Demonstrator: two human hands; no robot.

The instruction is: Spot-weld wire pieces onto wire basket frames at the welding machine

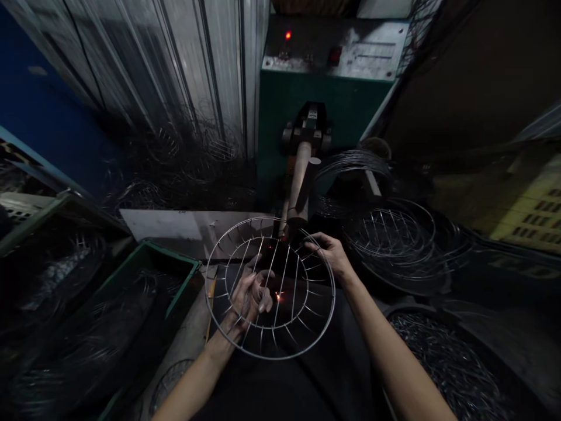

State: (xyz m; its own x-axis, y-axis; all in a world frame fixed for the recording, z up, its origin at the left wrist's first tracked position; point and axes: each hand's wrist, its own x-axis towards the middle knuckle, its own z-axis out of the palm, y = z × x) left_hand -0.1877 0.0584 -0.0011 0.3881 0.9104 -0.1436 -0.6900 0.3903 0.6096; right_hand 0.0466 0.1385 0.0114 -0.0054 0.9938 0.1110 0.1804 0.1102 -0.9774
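A round wire rack (pixel 284 280), with an outer and an inner ring, parallel rods and short radial wires, is tilted under the welding machine's cylindrical arm (pixel 301 175). Its far edge meets the tip of that arm, where a small red glow shows. Orange sparks (pixel 279 296) fly below, seen through the rods. My right hand (pixel 328 252) has its fingers closed at the rack's far right rim. Behind the rods, my left hand (pixel 252 292) is curled with fingertips pinched together; what they hold is hidden.
A green machine housing (pixel 324 93) with a lit red lamp (pixel 288 35) stands ahead. Finished-looking wire rings (pixel 394 234) are piled at right, above a tub of short metal pieces (pixel 442 356). Green crates (pixel 146 251) stand at left. A pale board (pixel 175 231) lies behind the rack.
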